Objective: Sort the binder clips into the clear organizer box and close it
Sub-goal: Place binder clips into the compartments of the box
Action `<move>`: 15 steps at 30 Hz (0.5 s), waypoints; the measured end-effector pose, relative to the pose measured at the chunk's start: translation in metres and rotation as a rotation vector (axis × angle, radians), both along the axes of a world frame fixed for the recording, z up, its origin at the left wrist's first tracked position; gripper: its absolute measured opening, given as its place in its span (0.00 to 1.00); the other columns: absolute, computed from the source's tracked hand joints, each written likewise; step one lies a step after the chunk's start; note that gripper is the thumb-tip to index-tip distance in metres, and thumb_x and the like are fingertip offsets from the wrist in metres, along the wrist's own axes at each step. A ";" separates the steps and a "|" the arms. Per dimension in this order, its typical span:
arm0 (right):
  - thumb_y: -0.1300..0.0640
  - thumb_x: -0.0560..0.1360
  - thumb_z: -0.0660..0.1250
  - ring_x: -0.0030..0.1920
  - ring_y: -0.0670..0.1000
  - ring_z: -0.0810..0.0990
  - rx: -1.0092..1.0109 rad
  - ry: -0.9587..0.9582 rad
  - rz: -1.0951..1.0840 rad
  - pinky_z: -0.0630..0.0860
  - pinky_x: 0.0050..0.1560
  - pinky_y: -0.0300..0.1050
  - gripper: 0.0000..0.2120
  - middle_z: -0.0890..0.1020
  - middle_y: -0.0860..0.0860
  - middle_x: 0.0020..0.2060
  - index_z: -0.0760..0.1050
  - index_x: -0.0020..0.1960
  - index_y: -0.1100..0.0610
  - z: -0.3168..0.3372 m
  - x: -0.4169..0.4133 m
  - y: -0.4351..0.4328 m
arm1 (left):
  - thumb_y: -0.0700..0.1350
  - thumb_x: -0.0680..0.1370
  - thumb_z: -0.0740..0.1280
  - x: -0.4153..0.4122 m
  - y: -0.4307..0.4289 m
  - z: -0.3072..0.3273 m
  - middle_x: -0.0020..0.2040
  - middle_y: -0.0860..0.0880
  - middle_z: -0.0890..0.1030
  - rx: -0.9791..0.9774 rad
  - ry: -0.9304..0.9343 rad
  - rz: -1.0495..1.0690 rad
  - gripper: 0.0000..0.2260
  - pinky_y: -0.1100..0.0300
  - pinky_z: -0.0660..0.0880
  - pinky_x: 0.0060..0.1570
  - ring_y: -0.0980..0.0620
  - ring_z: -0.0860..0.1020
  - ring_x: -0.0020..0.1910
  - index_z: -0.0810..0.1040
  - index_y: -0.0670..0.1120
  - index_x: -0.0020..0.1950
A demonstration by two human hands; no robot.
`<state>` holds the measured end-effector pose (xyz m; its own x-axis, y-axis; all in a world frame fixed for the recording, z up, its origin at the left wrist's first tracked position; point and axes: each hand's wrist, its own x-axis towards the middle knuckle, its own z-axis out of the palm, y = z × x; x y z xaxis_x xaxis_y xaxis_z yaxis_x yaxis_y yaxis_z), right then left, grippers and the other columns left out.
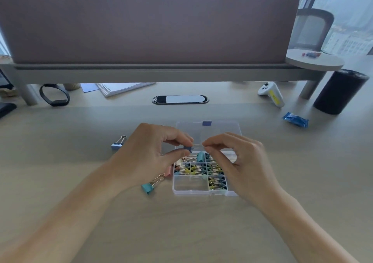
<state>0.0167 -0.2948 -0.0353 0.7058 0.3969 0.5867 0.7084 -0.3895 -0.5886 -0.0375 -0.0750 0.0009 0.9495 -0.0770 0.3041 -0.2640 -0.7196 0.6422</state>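
Note:
A clear organizer box [190, 188] lies open on the desk, its lid [207, 130] folded back flat. Several compartments hold small yellow, blue and black binder clips. Over the box, my left hand [149, 153] pinches the body of a small blue binder clip [188, 149], and my right hand [240, 159] pinches its wire handle. A teal clip [148, 188] with rose-gold handles lies left of the box, a pink clip [168, 171] sits partly hidden under my left hand, and a blue clip [117, 144] lies further left.
A blue wrapped packet [295, 119] lies right of the box. Behind are a white controller [271, 94], a dark cylinder [340, 92], a black wristband [54, 95], stacked papers [123, 88], a cable grommet [180, 99] and a desk divider panel [149, 26].

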 end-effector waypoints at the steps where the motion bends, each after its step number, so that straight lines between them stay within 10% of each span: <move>1: 0.60 0.79 0.73 0.46 0.39 0.83 -0.042 -0.016 0.016 0.77 0.49 0.31 0.04 0.85 0.42 0.45 0.86 0.51 0.53 -0.003 0.003 0.001 | 0.45 0.74 0.78 0.001 0.002 -0.003 0.50 0.67 0.84 0.040 0.005 0.004 0.07 0.72 0.75 0.55 0.68 0.81 0.52 0.87 0.56 0.49; 10: 0.48 0.81 0.67 0.51 0.38 0.81 -0.197 0.060 -0.051 0.77 0.52 0.33 0.07 0.83 0.36 0.48 0.78 0.59 0.45 -0.015 0.006 0.002 | 0.47 0.76 0.75 0.008 0.012 -0.021 0.56 0.63 0.84 0.166 0.064 0.024 0.07 0.64 0.76 0.60 0.65 0.81 0.54 0.88 0.54 0.54; 15: 0.57 0.80 0.68 0.50 0.41 0.80 -0.281 0.053 -0.086 0.81 0.48 0.45 0.09 0.83 0.38 0.47 0.77 0.58 0.46 -0.017 0.001 0.003 | 0.46 0.77 0.74 0.009 0.013 -0.021 0.57 0.61 0.84 0.226 0.077 -0.009 0.08 0.69 0.74 0.58 0.65 0.80 0.55 0.87 0.54 0.55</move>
